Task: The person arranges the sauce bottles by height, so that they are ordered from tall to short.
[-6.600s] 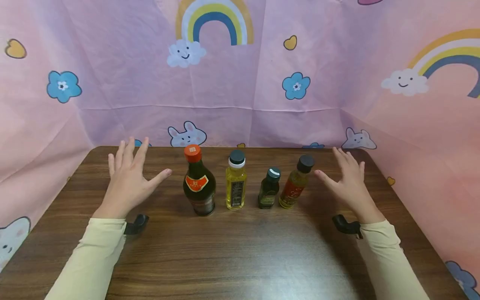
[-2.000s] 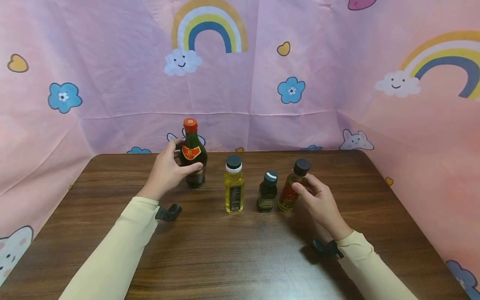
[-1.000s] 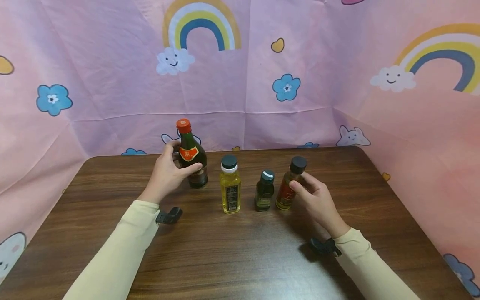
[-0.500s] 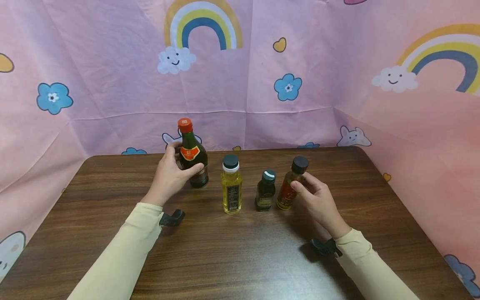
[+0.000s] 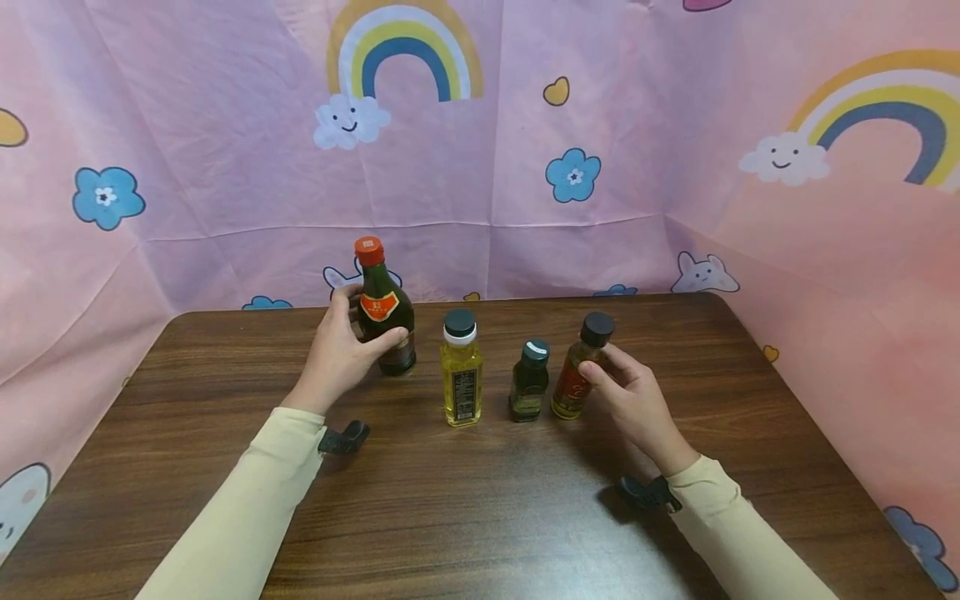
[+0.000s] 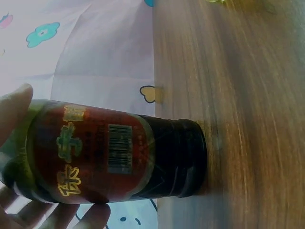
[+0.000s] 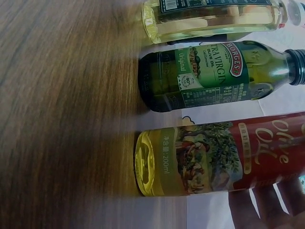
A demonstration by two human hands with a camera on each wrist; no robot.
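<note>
"What does the person wear?"

"Long sleeves in pale, creamy yellow; the left sleeve (image 5: 228, 508) shows at the lower left of the frame, the right sleeve (image 5: 738, 525) at the lower right; both look plain, with small creases near the cuffs."

"And at the wrists?"

"A black, hooked piece beside each cuff, the left piece (image 5: 345, 437) below and left of centre, the right piece (image 5: 647, 493) below and right; probably camera mounts, though too dark to be sure."

"Hands?"

"Left hand (image 5: 337, 350) and right hand (image 5: 637, 408); both bare."

Pale glare whitens the near tabletop (image 5: 555, 525); the left wrist view is dim and soft.
</note>
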